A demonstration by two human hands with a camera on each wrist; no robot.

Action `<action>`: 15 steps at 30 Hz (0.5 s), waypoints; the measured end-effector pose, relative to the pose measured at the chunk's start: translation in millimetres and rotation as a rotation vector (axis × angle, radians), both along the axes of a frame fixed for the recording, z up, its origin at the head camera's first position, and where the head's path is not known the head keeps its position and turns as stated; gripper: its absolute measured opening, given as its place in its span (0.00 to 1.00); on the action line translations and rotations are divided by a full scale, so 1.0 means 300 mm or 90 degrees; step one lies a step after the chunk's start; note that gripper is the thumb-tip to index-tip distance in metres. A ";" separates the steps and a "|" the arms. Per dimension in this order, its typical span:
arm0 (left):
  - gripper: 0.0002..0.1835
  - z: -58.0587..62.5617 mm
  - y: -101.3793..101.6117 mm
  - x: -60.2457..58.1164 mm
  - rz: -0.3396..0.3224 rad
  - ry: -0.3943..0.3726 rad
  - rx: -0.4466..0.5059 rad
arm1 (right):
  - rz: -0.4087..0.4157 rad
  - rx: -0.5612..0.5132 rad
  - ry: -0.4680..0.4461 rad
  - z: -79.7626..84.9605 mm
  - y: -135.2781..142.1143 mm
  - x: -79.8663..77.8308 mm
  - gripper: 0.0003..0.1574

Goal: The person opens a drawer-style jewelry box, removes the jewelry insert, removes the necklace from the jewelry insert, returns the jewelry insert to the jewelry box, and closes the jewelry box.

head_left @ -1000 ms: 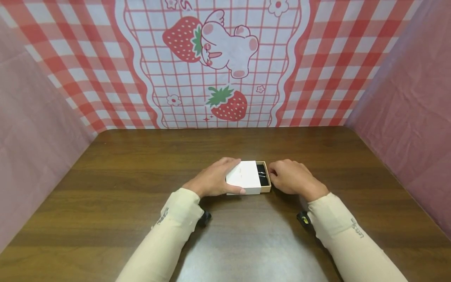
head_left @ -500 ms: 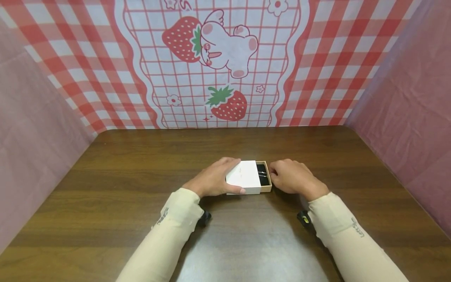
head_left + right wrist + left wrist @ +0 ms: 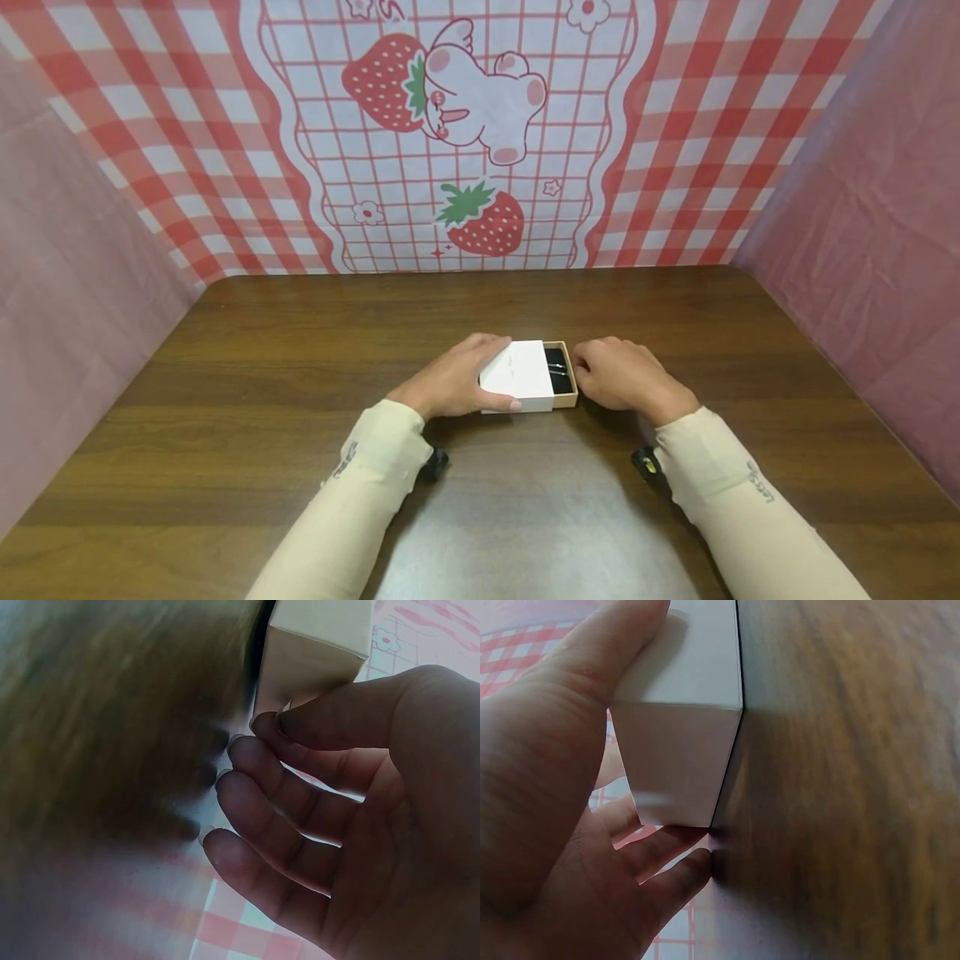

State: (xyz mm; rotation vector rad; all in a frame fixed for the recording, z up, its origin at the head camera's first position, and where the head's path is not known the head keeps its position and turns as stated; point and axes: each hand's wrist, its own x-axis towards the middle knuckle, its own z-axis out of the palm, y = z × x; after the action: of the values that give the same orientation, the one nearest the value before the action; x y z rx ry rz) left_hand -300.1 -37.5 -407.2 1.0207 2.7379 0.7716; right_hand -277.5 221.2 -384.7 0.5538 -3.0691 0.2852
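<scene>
A small white jewelry box (image 3: 525, 377) of the drawer kind lies on the wooden table, its sleeve partly slid off a tan inner tray (image 3: 567, 402). Inside the tray, thin silver jewelry (image 3: 557, 368) shows on a black insert. My left hand (image 3: 459, 379) grips the sleeve from the left, thumb along the near side and fingers on the far side. At the tray's right end is my right hand (image 3: 618, 373), fingers curled. In the right wrist view, its thumb (image 3: 337, 718) and index finger pinch together right at the tray's end face; what lies between them is hidden.
The brown wooden table (image 3: 300, 333) spreads around the box. Behind it hangs a red-and-white checked cloth (image 3: 690, 167) with strawberries, and pink cloth (image 3: 862, 208) hangs at both sides. Each wrist wears a black camera mount (image 3: 435, 464).
</scene>
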 end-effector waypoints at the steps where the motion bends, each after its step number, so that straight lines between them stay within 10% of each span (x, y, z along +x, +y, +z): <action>1: 0.55 -0.001 0.000 0.000 0.000 -0.001 -0.001 | 0.000 0.000 -0.001 0.000 0.000 -0.001 0.15; 15: 0.55 -0.001 -0.001 -0.001 -0.001 -0.002 -0.003 | -0.005 -0.001 -0.007 0.004 -0.001 0.002 0.15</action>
State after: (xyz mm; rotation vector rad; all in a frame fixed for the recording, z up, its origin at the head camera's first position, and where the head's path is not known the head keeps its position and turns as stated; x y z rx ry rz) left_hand -300.4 -37.8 -407.4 1.0185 2.7349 0.7662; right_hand -277.0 220.8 -383.6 0.5416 -3.0804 0.2910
